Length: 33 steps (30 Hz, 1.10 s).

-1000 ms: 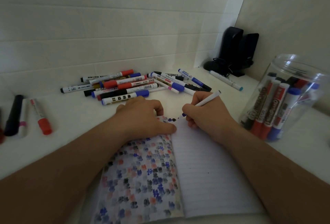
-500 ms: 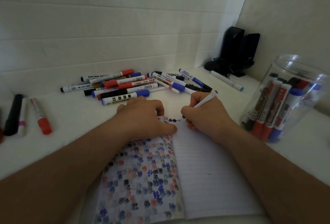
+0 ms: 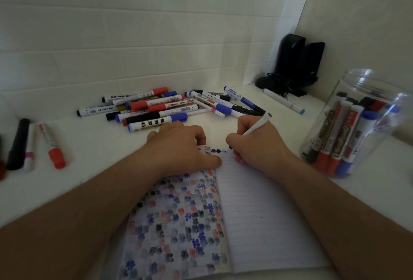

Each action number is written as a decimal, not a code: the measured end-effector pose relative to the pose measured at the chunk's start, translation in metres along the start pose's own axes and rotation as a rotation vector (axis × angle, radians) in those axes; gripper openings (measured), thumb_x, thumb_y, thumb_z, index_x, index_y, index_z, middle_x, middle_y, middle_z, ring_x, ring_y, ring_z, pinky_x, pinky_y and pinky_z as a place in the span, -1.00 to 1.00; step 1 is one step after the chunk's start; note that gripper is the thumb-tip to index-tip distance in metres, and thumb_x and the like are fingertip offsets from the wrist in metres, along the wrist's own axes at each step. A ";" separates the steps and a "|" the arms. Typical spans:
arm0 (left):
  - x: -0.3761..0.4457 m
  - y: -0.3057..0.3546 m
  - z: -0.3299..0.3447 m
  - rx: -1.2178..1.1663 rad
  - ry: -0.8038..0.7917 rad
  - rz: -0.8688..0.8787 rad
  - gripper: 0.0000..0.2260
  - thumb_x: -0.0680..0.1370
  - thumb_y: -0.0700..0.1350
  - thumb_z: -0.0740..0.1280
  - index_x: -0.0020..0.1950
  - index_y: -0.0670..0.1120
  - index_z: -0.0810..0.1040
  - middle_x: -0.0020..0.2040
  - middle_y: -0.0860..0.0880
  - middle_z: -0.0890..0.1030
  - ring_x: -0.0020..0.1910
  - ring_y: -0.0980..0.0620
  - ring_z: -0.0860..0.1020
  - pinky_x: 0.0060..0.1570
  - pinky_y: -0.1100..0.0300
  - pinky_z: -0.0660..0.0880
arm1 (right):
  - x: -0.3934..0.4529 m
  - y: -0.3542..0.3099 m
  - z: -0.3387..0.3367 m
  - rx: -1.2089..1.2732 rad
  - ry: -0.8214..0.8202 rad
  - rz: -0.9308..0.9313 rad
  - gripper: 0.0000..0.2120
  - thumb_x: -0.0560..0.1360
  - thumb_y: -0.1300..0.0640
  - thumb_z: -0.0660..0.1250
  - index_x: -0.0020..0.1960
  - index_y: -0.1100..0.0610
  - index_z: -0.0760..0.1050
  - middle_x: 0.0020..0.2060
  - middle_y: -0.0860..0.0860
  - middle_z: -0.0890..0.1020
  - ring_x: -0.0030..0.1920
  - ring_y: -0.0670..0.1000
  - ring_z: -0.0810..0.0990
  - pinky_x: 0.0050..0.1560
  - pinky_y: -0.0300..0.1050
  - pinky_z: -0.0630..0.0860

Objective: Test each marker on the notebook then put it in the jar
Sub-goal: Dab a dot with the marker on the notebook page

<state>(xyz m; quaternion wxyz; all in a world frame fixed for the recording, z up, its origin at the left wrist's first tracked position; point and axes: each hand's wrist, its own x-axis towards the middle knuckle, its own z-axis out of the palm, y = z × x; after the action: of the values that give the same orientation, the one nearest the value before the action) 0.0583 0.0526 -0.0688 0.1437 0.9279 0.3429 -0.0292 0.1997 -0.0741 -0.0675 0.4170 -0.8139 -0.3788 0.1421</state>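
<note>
An open notebook (image 3: 257, 217) lies in front of me, its left page covered in coloured ink blots, its right page lined. My left hand (image 3: 178, 148) rests on the top of the left page with fingers curled under. My right hand (image 3: 254, 145) grips a white marker (image 3: 257, 127) with a blue tip touching the top of the lined page beside fresh blue marks (image 3: 218, 151). A clear plastic jar (image 3: 357, 123) at the right holds several red, blue and black markers.
A pile of several markers (image 3: 169, 107) lies on the white counter (image 3: 100, 145) behind the notebook. A few more markers (image 3: 33, 145) lie at the far left. One teal-tipped marker (image 3: 283, 101) lies near black speakers (image 3: 299, 63) in the tiled corner.
The marker in my right hand has tilted and shifted slightly while its tip works on the page, and a little more blue ink shows at the top. My left hand stays put.
</note>
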 end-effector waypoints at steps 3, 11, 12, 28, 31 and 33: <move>-0.001 0.000 0.000 -0.011 0.006 0.000 -0.50 0.29 0.56 0.33 0.06 0.29 0.42 0.04 0.10 0.39 0.14 0.00 0.38 0.21 -0.08 0.45 | 0.000 0.001 -0.002 0.088 -0.005 0.026 -0.76 0.48 0.29 0.43 -0.27 0.16 0.40 -0.41 0.16 0.65 -0.41 0.10 0.65 -0.29 0.02 0.64; -0.002 0.002 -0.001 -0.004 -0.001 -0.007 -0.50 0.30 0.56 0.33 0.06 0.29 0.41 0.05 0.08 0.40 0.15 -0.01 0.38 0.22 -0.09 0.45 | -0.002 0.000 -0.001 0.051 -0.027 -0.018 -0.77 0.48 0.28 0.44 -0.27 0.16 0.43 -0.41 0.15 0.67 -0.44 0.06 0.65 -0.33 -0.04 0.62; -0.002 0.002 -0.001 -0.003 -0.001 -0.009 -0.50 0.30 0.56 0.33 0.06 0.29 0.41 0.07 0.07 0.40 0.16 -0.01 0.38 0.22 -0.09 0.45 | -0.002 0.000 -0.001 0.050 -0.028 -0.018 -0.76 0.47 0.28 0.43 -0.28 0.16 0.42 -0.41 0.16 0.67 -0.44 0.06 0.65 -0.33 -0.03 0.62; -0.005 0.003 -0.003 -0.010 0.001 -0.006 -0.49 0.29 0.57 0.32 0.06 0.29 0.41 0.04 0.08 0.40 0.15 0.00 0.39 0.20 -0.07 0.45 | -0.001 0.003 -0.002 0.110 -0.021 0.004 -0.75 0.46 0.29 0.42 -0.30 0.15 0.40 -0.44 0.14 0.65 -0.45 0.07 0.63 -0.33 -0.01 0.61; -0.005 0.003 -0.003 -0.006 -0.005 -0.005 -0.49 0.29 0.57 0.32 0.06 0.29 0.40 0.03 0.09 0.40 0.15 0.00 0.39 0.19 -0.06 0.45 | -0.001 0.001 -0.002 0.082 -0.051 0.012 -0.73 0.47 0.28 0.43 -0.31 0.13 0.40 -0.48 0.07 0.62 -0.43 0.07 0.65 -0.32 -0.02 0.65; -0.006 0.004 -0.003 -0.005 -0.002 -0.006 -0.49 0.30 0.57 0.32 0.06 0.29 0.40 0.04 0.09 0.39 0.15 0.00 0.38 0.19 -0.06 0.44 | -0.001 0.000 -0.002 0.095 -0.053 0.024 -0.73 0.49 0.28 0.43 -0.30 0.14 0.40 -0.49 0.06 0.62 -0.42 0.07 0.64 -0.35 -0.05 0.64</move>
<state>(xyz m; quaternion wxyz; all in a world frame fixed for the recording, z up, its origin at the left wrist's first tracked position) 0.0562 0.0468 -0.0640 0.1465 0.9264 0.3455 -0.0297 0.2000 -0.0762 -0.0659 0.4434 -0.7936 -0.3725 0.1866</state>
